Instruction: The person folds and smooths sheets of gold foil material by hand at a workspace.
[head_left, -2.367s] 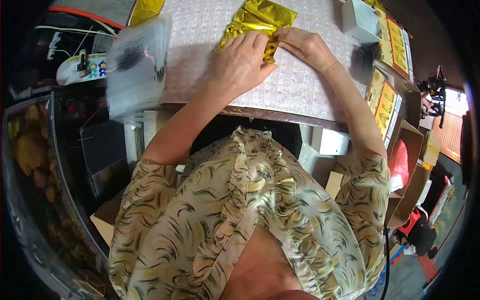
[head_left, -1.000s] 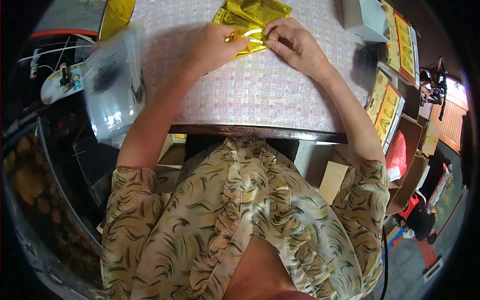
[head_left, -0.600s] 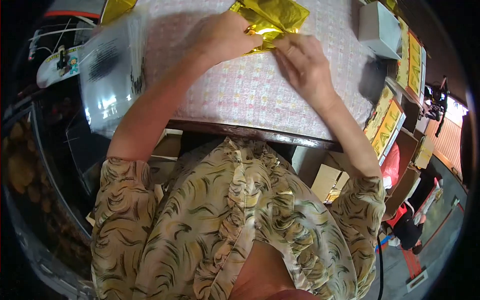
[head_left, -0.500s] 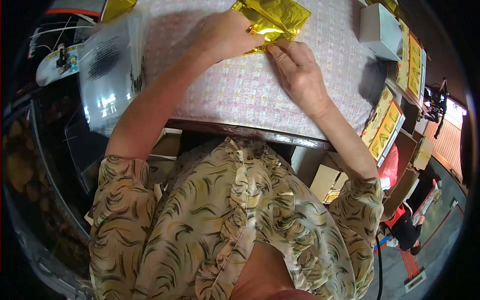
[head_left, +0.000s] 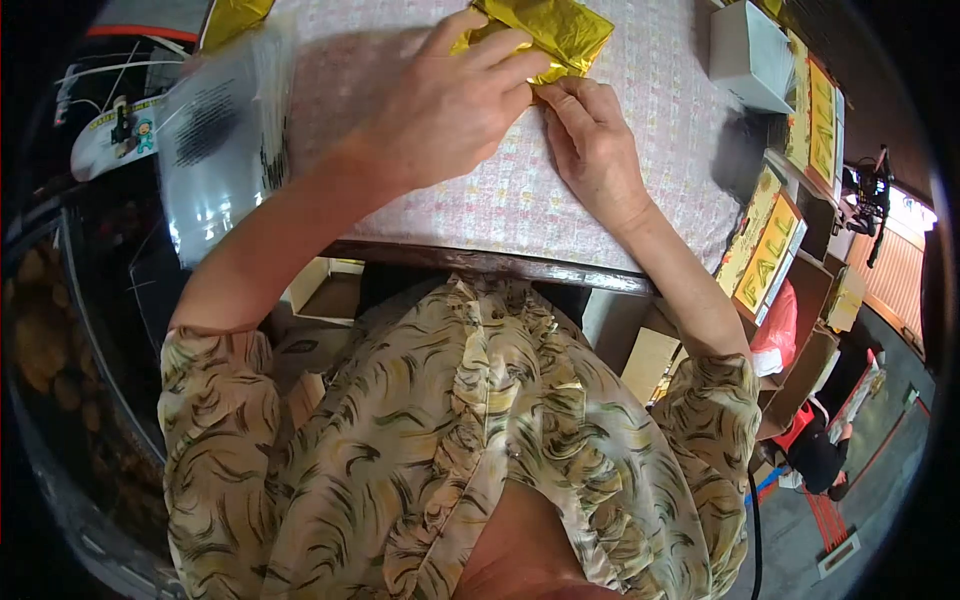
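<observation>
A piece of folded, shiny gold foil lies at the far side of the table, partly covered by my hands. My left hand reaches over its left part with fingers spread, the fingertips resting on or just above the foil. My right hand is closed, thumb and forefinger pinching the foil's near edge. The exact spot between those fingers is hidden. Under both hands is a pale pink checked cloth covering the table.
Clear plastic sleeves with dark print hang over the table's left edge. More gold foil lies at the top left. On the right are a white box and packs marked FALL. Cardboard boxes stand below; another person is farther right.
My left hand has gone from gripping the foil to spread fingers over it, and its forearm has swung toward me. My right hand keeps its pinch at the near edge.
</observation>
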